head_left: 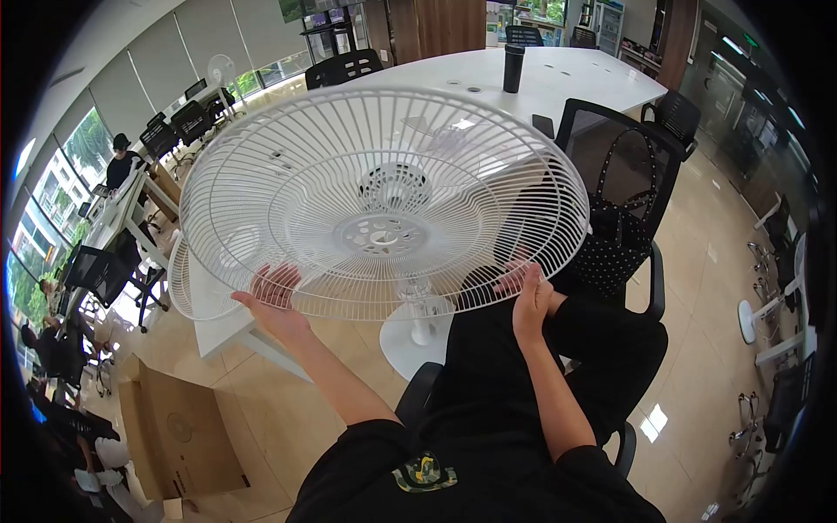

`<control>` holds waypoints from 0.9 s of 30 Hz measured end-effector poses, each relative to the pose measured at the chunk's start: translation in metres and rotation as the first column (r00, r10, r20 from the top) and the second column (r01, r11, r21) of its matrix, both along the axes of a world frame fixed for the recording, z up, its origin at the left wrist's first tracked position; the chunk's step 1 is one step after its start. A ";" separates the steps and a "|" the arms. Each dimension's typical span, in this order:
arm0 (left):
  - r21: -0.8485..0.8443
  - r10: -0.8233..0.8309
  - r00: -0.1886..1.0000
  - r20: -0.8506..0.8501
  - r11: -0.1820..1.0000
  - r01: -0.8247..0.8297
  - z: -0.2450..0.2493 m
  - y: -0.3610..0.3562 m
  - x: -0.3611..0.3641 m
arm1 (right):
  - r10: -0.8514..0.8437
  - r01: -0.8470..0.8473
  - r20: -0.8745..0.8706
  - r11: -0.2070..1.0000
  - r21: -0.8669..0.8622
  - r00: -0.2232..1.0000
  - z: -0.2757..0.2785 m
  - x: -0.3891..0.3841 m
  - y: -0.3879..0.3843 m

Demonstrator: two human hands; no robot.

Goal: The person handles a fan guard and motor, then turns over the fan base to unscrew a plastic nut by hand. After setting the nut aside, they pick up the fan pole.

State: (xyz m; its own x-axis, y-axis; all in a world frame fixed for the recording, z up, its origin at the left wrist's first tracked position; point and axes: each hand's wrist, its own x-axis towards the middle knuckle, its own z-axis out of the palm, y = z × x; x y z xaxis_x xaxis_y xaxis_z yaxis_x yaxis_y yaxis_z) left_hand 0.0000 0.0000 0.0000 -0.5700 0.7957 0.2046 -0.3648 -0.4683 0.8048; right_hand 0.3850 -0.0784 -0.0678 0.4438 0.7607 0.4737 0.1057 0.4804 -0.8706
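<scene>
The wide fan guard point(384, 234) lies just ahead of the person, its long axis running left to right, in front of the counter's point(602, 78) near edge. Left hand point(281, 315) supports the near rim with spread fingers; right hand point(528, 315) pinches it, nearer the right end.

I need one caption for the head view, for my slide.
Bare left hand and bare right hand hold a round white wire fan grille.

Readable text: none | carton point(209, 444): print too small | green sign point(751, 40): illegible
</scene>
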 end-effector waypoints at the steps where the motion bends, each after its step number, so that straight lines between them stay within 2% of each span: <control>1: -0.018 0.015 1.000 0.006 1.000 -0.015 0.005 -0.004 0.001 | -0.005 0.005 0.007 1.000 0.031 1.000 0.006 -0.004 -0.002; 5: -0.056 0.022 0.999 0.031 0.998 -0.020 0.010 -0.018 -0.012 | -0.135 0.119 0.157 0.987 0.110 0.978 0.031 -0.022 -0.015; 8: 0.036 -0.145 0.989 -0.026 0.989 0.145 0.002 -0.030 -0.017 | -0.170 0.172 -0.047 0.984 0.042 0.984 0.041 -0.023 -0.013; 11: 0.038 -0.249 0.968 -0.041 0.967 0.251 0.011 -0.047 -0.022 | -0.060 0.063 -0.081 0.997 0.042 0.995 0.076 -0.023 -0.025; 14: -0.002 -0.239 0.969 -0.064 0.971 0.239 0.018 -0.051 -0.025 | 0.033 -0.040 -0.159 0.998 -0.045 0.987 0.093 -0.025 -0.030; 15: -0.031 -0.200 0.978 -0.056 0.980 0.199 0.018 -0.050 -0.026 | 0.075 -0.088 -0.174 0.993 -0.073 0.982 0.096 -0.025 -0.030; 16: -0.064 -0.163 0.985 -0.047 0.985 0.160 0.015 -0.047 -0.026 | 0.052 -0.066 -0.136 0.993 -0.100 0.989 0.099 -0.029 -0.030; 19: -0.097 -0.049 0.999 -0.019 0.994 0.047 0.013 -0.046 -0.030 | 0.145 -0.159 -0.213 0.986 -0.049 0.966 0.105 -0.039 -0.027; 23: -0.034 0.134 0.989 0.070 0.991 -0.132 0.018 -0.057 -0.040 | 0.271 -0.268 0.061 0.962 -0.055 0.961 0.110 -0.036 -0.030; 27: 0.045 0.255 0.941 0.223 0.961 -0.272 0.005 -0.057 -0.057 | 0.345 -0.344 0.047 0.938 -0.041 0.937 0.103 -0.042 -0.027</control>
